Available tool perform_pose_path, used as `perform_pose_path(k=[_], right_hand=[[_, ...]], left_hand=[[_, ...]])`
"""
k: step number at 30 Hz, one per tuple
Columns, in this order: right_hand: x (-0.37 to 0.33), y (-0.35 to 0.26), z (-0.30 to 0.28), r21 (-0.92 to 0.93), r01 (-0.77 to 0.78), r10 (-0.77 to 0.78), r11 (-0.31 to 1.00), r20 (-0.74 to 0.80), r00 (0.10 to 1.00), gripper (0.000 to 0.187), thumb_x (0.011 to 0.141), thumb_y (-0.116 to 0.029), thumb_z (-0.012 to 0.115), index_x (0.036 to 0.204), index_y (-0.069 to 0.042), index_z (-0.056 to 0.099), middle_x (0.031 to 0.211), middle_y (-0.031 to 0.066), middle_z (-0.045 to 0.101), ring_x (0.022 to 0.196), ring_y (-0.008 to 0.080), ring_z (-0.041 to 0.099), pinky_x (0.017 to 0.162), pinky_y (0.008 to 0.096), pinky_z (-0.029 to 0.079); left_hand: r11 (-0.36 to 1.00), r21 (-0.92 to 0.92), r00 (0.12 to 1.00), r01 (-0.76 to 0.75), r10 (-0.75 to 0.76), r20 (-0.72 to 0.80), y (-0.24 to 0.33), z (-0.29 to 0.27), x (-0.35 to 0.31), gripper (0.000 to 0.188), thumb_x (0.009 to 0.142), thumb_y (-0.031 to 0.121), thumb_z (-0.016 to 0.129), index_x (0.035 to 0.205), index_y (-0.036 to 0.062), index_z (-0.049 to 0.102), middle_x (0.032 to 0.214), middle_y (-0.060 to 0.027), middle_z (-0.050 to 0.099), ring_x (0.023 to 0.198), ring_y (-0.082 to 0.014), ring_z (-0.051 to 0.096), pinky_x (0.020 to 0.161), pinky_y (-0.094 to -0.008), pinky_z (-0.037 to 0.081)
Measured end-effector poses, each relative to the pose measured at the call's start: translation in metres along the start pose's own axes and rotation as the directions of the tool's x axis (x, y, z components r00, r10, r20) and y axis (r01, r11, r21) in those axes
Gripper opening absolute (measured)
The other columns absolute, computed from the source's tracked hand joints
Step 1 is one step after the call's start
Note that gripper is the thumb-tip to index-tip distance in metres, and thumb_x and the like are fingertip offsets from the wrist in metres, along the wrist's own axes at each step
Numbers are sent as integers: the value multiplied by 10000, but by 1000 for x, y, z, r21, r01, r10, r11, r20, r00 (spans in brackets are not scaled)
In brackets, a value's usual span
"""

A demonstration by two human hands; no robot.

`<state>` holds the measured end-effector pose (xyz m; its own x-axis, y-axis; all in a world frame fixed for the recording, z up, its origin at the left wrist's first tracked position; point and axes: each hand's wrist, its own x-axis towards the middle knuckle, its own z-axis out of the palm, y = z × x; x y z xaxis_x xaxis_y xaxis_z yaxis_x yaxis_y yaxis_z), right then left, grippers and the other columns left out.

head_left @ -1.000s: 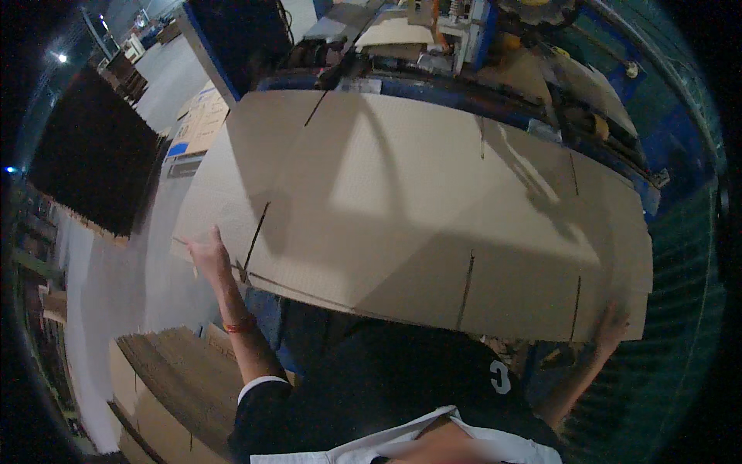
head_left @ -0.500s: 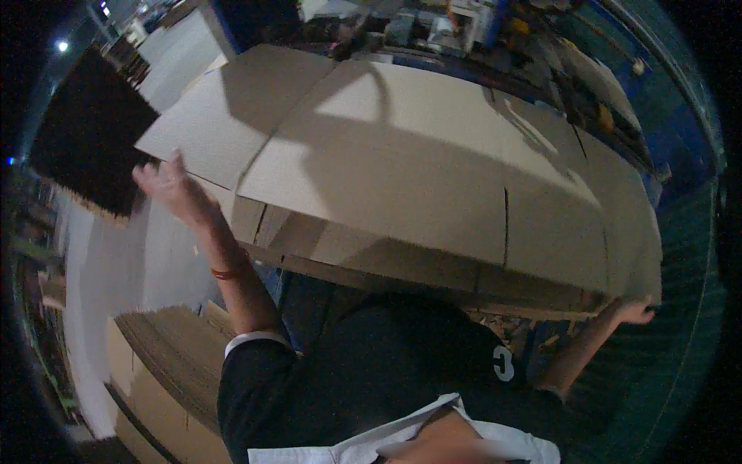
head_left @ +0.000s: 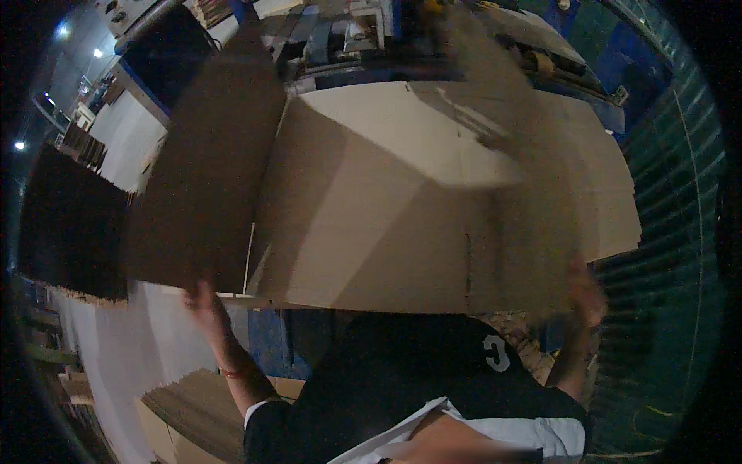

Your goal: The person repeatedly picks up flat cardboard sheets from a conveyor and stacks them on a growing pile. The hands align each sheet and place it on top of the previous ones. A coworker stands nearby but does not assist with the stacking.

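A large creased cardboard sheet (head_left: 371,232) lies across in front of me, its left and right panels tilted up. My left hand (head_left: 205,305) grips the near edge of the left panel (head_left: 205,178), which is in shadow. At the right panel's near outer edge is my right hand (head_left: 589,298), closed on the board and smeared by motion. The right panel (head_left: 541,224) is blurred too. Part of each hand's fingers is hidden by the cardboard. Beneath the raised right panel, more flat cardboard (head_left: 610,209) shows.
Machinery (head_left: 340,39) stands beyond the sheet. A stack of cardboard (head_left: 193,410) sits at the lower left, and a dark stack (head_left: 73,224) at the far left. Green corrugated sheeting (head_left: 665,271) runs along the right. Scraps (head_left: 525,340) lie below the sheet.
My left hand has gone from spread fingers near the sheet's left corner to gripping its near edge. Both side panels have risen. My right hand has moved slightly inward with the right panel.
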<state>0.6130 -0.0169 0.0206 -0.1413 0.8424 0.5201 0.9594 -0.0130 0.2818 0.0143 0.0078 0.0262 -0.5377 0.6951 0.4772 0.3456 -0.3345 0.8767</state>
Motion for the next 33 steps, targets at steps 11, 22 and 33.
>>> perform_pose_path(k=[11,22,33], right_hand=[[76,-58,23,577,535,-565,617,-148,812,453,646,-192,754,1072,-118,617,1206,77,561,1125,284,527,910,402,471],[203,-78,107,480,534,-633,696,60,772,727,735,-605,552,1276,-125,483,1367,75,415,1264,288,369,1011,465,317],[254,-90,121,300,188,-251,935,189,949,516,830,-354,588,1283,-140,460,1428,87,313,1253,312,371,1006,455,323]], left_hand=[[594,307,422,-744,61,905,29,108,-17,593,689,18,578,1269,123,507,1374,-116,407,1282,-312,358,1068,-470,254],[666,334,593,-667,203,779,-31,167,74,664,677,76,691,1299,112,463,1335,-119,432,1251,-304,383,1050,-458,279],[518,604,738,-606,81,670,-52,242,128,734,767,117,638,1391,65,256,1396,-160,328,1286,-313,319,1066,-469,236]])
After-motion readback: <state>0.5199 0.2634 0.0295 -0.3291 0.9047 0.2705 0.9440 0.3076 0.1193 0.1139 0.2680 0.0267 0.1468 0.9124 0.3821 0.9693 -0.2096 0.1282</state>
